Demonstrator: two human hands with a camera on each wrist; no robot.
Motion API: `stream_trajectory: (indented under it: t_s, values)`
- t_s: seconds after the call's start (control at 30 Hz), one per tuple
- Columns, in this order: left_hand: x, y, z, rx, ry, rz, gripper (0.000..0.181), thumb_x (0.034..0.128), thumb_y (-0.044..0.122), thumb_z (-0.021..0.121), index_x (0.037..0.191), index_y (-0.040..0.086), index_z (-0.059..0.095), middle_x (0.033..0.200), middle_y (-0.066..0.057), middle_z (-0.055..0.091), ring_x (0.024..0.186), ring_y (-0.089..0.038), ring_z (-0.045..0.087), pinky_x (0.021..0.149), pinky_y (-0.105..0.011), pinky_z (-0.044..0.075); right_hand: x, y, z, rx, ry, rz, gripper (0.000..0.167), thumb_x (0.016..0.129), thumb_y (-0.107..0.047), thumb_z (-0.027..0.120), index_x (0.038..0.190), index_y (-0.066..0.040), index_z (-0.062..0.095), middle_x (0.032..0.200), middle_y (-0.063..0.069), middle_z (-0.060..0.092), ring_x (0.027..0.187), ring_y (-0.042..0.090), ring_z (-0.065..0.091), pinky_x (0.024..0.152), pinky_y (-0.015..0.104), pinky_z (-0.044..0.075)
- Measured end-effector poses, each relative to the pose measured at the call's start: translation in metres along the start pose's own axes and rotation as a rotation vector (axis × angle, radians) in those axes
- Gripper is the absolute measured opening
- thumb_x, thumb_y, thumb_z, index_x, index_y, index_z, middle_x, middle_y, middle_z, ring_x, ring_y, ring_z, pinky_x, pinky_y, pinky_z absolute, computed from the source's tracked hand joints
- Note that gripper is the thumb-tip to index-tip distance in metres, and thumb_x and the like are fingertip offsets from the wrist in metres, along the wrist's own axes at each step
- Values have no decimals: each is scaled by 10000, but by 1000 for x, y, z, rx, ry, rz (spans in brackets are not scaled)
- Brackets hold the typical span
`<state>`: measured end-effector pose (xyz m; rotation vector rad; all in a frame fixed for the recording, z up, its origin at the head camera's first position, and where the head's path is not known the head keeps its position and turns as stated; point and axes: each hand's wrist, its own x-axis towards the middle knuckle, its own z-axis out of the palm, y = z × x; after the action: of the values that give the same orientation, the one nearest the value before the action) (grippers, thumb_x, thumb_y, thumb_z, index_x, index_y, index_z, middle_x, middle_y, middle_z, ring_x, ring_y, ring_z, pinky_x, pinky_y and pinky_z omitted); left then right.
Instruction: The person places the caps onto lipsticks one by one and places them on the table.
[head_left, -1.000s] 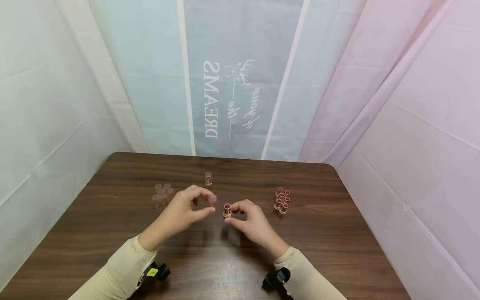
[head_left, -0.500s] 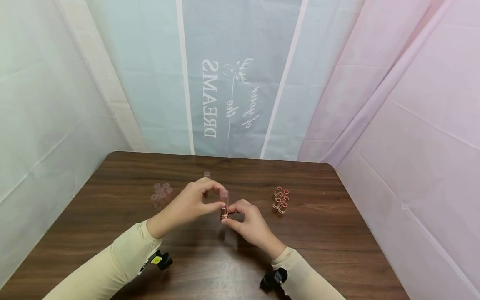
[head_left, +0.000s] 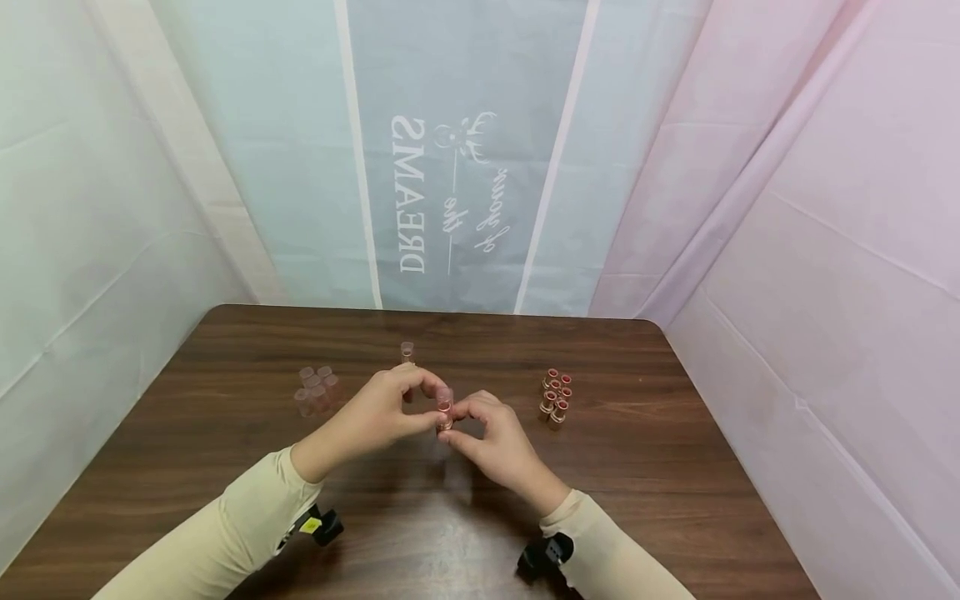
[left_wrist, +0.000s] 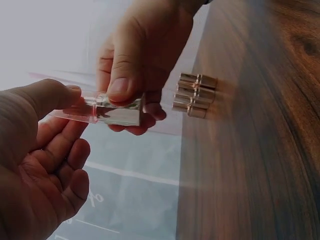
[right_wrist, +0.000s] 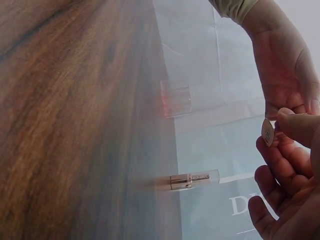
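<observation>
Above the middle of the table, my right hand [head_left: 501, 440] pinches a rose-gold lipstick [left_wrist: 122, 114] by its base between thumb and fingers. Its flat underside shows in the right wrist view. Thumb and index finger of my left hand [head_left: 378, 410] pinch a clear, pinkish lipstick cap [left_wrist: 86, 117], which sits over the lipstick's upper end. Whether the cap is fully seated I cannot tell. The two hands almost meet at the lipstick, which stands upright in the head view.
Several uncapped lipsticks [head_left: 550, 407] stand grouped on the right of the brown table [head_left: 660, 467]. Several clear caps [head_left: 318, 395] stand grouped on the left. A capped lipstick [head_left: 407, 353] stands behind my left hand. Fabric curtains [head_left: 300, 167] surround the table's back and sides.
My left hand has moved right, bringing the clear cap over the lipstick and then down onto it. The right hand has kept its hold, shifting slightly left.
</observation>
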<state>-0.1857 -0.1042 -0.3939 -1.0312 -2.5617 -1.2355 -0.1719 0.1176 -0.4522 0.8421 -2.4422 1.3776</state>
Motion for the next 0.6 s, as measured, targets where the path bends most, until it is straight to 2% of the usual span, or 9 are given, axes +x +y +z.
stream_trajectory:
  t_s: [0.1, 0.17, 0.4, 0.6]
  values:
    - [0, 1, 0, 1, -1, -6, 214, 850, 219, 863, 991, 280, 713, 949, 173, 652, 883, -156, 604, 767, -311, 470, 1, -2, -1, -15, 18, -24, 186, 830, -184, 875, 970, -228, 761, 974, -127, 684, 988, 70, 635, 878, 344, 530]
    - [0, 1, 0, 3, -3, -6, 212, 851, 218, 863, 990, 276, 714, 949, 171, 652, 878, -163, 607, 760, -305, 471, 1, -4, -2, -13, 26, -37, 182, 833, -179, 872, 973, -220, 761, 977, -120, 688, 989, 76, 637, 876, 363, 533]
    - [0, 2, 0, -4, -3, 32, 219, 847, 193, 864, 990, 261, 713, 949, 131, 663, 883, -209, 618, 759, -351, 489, 1, -7, -4, -13, 40, -58, 190, 828, -178, 876, 972, -199, 755, 989, -103, 694, 992, 81, 637, 875, 393, 538]
    - [1, 1, 0, 14, -5, 60, 229, 835, 175, 869, 991, 243, 716, 932, 105, 668, 862, -119, 599, 746, -304, 490, 1, -9, -4, -12, 50, -84, 201, 819, -175, 880, 968, -188, 745, 991, -87, 691, 989, 92, 639, 866, 427, 540]
